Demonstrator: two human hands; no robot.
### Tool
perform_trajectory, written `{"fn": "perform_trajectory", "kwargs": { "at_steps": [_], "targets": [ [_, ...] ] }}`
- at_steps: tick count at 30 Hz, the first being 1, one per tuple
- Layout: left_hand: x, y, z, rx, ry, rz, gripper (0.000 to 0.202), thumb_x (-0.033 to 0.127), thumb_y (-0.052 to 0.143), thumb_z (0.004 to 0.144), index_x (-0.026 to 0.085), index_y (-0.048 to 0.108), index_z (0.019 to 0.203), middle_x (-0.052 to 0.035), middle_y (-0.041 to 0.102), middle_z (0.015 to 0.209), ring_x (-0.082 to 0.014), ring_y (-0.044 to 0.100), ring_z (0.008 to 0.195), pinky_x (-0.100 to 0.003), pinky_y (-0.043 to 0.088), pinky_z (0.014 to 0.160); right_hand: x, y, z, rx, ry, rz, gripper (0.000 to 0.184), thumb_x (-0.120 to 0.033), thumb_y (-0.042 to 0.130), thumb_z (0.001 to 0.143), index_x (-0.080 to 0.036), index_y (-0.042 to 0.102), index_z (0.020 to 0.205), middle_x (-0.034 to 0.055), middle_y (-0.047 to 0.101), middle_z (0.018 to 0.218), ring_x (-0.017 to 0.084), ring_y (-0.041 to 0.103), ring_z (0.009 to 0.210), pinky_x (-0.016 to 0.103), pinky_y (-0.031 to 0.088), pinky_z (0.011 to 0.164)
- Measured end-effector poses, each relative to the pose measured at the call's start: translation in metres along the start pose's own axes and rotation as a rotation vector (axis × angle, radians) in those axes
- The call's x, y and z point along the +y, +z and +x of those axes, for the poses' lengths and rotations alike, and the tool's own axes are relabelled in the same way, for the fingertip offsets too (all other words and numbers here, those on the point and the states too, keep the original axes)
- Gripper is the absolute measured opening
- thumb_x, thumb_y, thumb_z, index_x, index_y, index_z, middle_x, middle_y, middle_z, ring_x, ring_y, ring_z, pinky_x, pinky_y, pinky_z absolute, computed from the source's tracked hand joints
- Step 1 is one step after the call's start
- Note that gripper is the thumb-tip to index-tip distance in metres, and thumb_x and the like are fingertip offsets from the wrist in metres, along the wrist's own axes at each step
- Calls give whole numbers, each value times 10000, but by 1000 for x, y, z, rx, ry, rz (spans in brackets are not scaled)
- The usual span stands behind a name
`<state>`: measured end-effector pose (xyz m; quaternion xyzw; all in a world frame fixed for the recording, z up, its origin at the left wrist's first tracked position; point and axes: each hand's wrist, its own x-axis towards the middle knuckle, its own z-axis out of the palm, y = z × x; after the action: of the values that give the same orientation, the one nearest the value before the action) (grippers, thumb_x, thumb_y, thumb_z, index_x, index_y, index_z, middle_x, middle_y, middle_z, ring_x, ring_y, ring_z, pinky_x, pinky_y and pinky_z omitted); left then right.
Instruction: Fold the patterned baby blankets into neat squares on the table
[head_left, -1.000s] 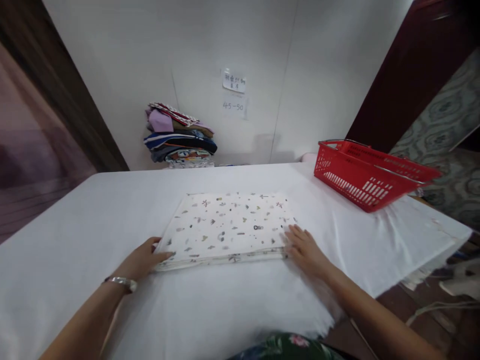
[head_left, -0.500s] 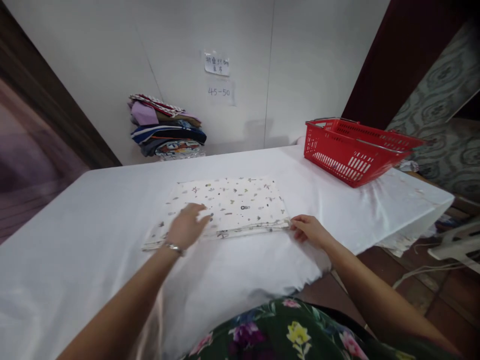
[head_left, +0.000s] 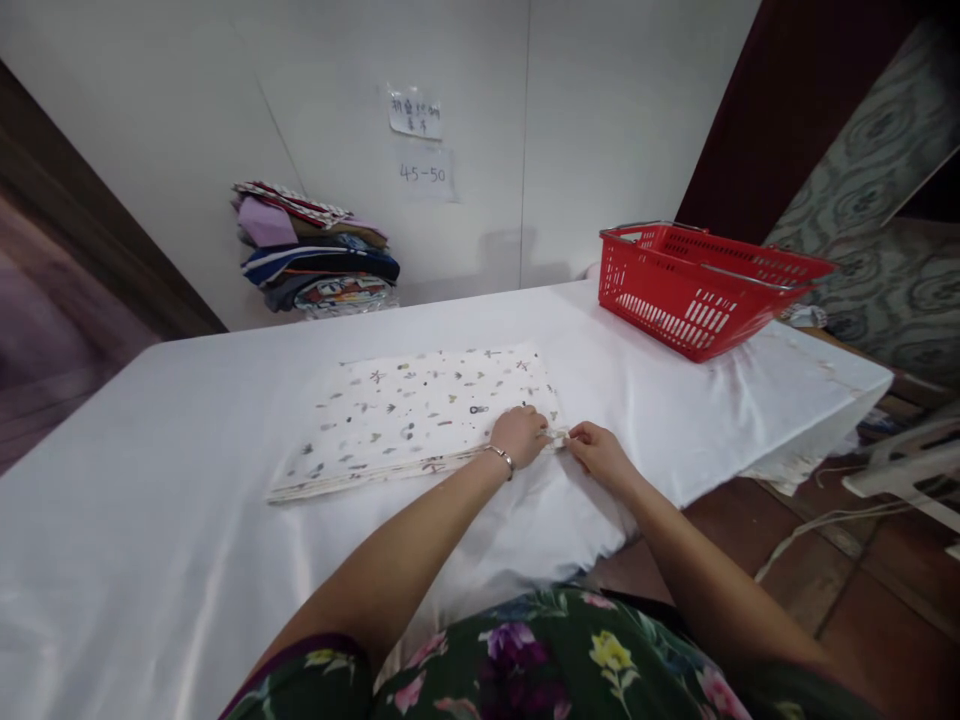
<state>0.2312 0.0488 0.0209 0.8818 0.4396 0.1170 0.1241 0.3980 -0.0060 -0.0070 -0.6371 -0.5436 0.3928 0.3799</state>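
Observation:
A folded white cloth with small printed figures (head_left: 409, 415) lies flat on the white-covered table (head_left: 150, 480). My left hand (head_left: 519, 436), with a bracelet at the wrist, rests curled on the cloth's near right corner. My right hand (head_left: 594, 452) is just beside it, its fingers pinched on the edge of that same corner. The two hands nearly touch.
A red plastic basket (head_left: 701, 290) stands at the table's far right. A stack of folded clothes (head_left: 315, 250) sits against the back wall at the far left. Paper notes (head_left: 417, 140) hang on the wall. The table's right edge drops to a tiled floor.
My left hand slid from the cloth's near left corner across to its near right corner. My right hand went from lying flat to pinching that corner. The view shifted rightward.

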Motion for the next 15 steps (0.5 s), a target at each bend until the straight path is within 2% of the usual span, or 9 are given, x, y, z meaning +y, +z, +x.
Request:
{"fn": "perform_trajectory", "kwargs": {
  "at_steps": [5,9,12,15],
  "targets": [
    [-2,0,0,29,-97,-80,260,300,421,854,196,657,826,-40,622,928,-170,550,885,-278,416,735,3,2,-8,63,-70,-8,201,-405,499,768,-207,529,762,-63,469,497,102,410,411,220,311,416],
    [-2,2,-2,59,-95,-96,231,283,421,852,196,633,822,-35,613,917,-168,538,884,-278,413,747,-1,2,-12,69,-135,-284,219,-417,518,777,-209,587,766,-25,560,568,134,499,536,237,340,513],
    [-2,2,-4,90,-62,-140,184,263,439,840,193,602,794,-30,597,882,-157,531,854,-269,413,741,-7,4,-11,104,-91,-456,216,-411,564,758,-215,602,838,-6,609,635,156,538,613,246,327,549],
    [-3,1,-5,132,-24,-179,136,243,453,831,193,571,786,-28,579,880,-149,522,850,-261,414,740,-10,5,-10,102,-49,-525,208,-365,569,757,-214,594,897,8,631,691,161,546,645,247,318,559]
  ]
}}
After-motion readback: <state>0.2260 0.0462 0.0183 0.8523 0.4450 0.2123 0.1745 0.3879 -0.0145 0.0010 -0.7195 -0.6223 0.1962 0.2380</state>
